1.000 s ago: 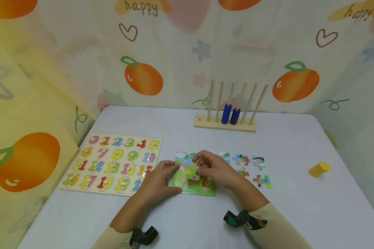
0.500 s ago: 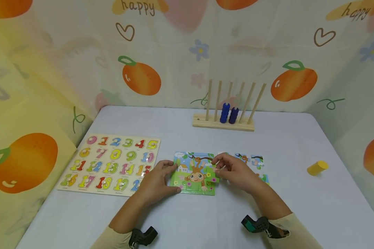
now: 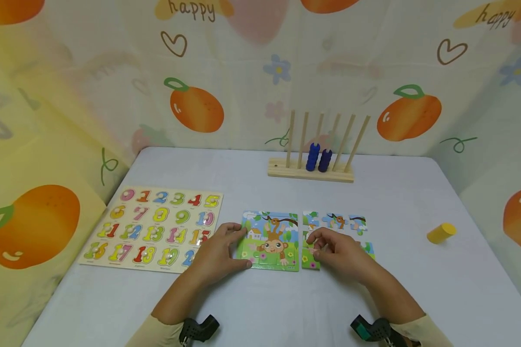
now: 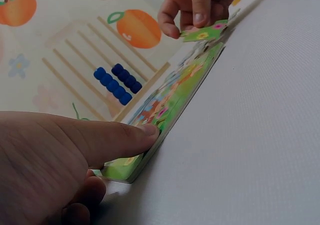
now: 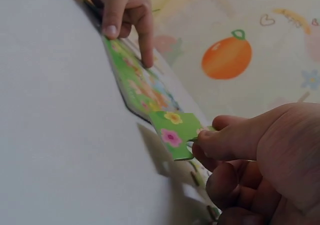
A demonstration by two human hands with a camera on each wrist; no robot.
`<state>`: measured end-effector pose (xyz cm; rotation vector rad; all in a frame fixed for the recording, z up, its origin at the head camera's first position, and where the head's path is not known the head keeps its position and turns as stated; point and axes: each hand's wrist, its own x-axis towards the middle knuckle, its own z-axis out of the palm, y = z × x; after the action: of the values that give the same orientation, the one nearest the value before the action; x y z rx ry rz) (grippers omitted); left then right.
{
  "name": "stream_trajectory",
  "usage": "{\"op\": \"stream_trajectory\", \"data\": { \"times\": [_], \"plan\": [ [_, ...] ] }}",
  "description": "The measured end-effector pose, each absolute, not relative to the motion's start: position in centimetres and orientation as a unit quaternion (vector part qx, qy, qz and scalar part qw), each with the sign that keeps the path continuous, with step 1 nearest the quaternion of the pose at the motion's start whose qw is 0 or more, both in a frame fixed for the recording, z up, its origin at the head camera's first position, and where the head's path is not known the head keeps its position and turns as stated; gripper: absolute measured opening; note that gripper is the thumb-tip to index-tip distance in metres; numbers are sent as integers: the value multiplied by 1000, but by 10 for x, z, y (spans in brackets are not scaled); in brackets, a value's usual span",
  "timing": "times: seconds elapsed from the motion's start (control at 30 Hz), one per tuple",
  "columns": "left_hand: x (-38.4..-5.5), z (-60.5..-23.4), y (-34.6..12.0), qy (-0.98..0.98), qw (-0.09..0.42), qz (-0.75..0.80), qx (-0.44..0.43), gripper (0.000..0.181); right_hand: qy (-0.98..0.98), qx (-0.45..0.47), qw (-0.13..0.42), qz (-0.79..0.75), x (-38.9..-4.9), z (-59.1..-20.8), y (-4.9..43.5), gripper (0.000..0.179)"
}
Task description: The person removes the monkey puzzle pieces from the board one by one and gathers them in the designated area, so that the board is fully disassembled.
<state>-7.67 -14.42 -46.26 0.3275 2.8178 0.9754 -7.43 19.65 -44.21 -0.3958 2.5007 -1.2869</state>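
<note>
A small jigsaw puzzle board [image 3: 269, 233] with a monkey picture lies in the middle of the table. My left hand [image 3: 221, 250] rests at its left side, with the thumb and index finger spread and touching the edge. In the left wrist view the thumb lies straight on the board. My right hand [image 3: 340, 253] pinches a green puzzle piece [image 5: 172, 135] with pink and yellow flowers between thumb and fingers. The piece is tilted and raised above the table, just right of the board. Loose puzzle pieces [image 3: 336, 221] lie behind and partly under the right hand.
A wooden number board [image 3: 156, 226] lies to the left, its near corner beside the left hand. At the back stands a peg counting rack [image 3: 310, 173] with blue beads on two pegs. A yellow cylinder [image 3: 441, 233] stands at the right. Fruit-printed cloth surrounds the table.
My right hand has moved right, carrying the flowered puzzle piece from over the monkey board to beside it. The left hand stays in place at the board's left edge.
</note>
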Motion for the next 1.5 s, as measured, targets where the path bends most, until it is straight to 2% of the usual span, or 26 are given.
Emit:
{"op": "stream_trajectory", "data": {
  "times": [0.33,0.6,0.73,1.13,1.5],
  "plan": [
    [-77,-464,-145,937,70,324,111,86,892,-168,93,-408,-67,-455,195,22],
    [-77,-465,-146,937,72,324,112,86,910,-142,63,-384,-64,-455,192,27],
    [-77,-465,-146,938,70,321,115,86,912,-141,57,-382,-63,-456,193,20],
    [-77,-465,-146,938,74,321,111,86,925,-142,51,-348,-62,-455,189,18],
    [-76,-463,-145,937,72,320,117,88,900,-115,45,-417,-61,-452,189,13]
  ]
}}
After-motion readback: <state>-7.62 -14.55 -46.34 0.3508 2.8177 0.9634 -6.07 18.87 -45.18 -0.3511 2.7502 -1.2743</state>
